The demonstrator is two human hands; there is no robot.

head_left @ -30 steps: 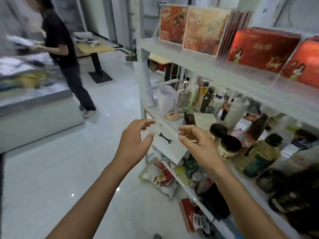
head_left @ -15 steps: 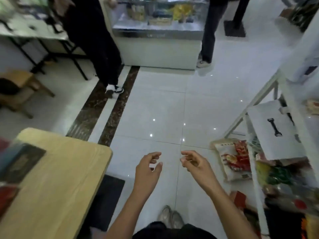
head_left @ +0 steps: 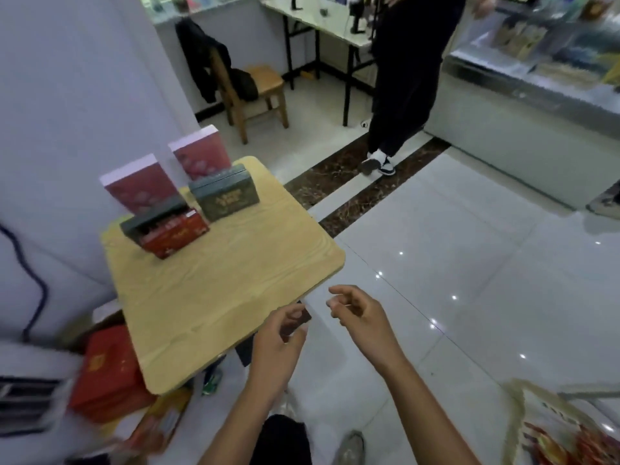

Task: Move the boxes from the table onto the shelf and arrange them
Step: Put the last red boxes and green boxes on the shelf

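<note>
While both hands hang in the air by the near corner of the table (head_left: 218,297), they hold nothing. The left hand (head_left: 278,345) is right by the table's near edge, its fingers loosely bent. The right hand (head_left: 364,318) is a little further out from the table, its fingers loosely bent too, with a small gap to the thumb. Low down beside the table sits a big red box (head_left: 107,370). At the far end of the table stand the boxes: a small red box (head_left: 176,234) touching a dark grey box (head_left: 152,218) behind it, a dark green box (head_left: 228,198) just beside them, and two tall pink boxes (head_left: 141,184) at the back. Past the table is a wooden chair (head_left: 255,90), and a person in black (head_left: 406,78) stands further off
</note>
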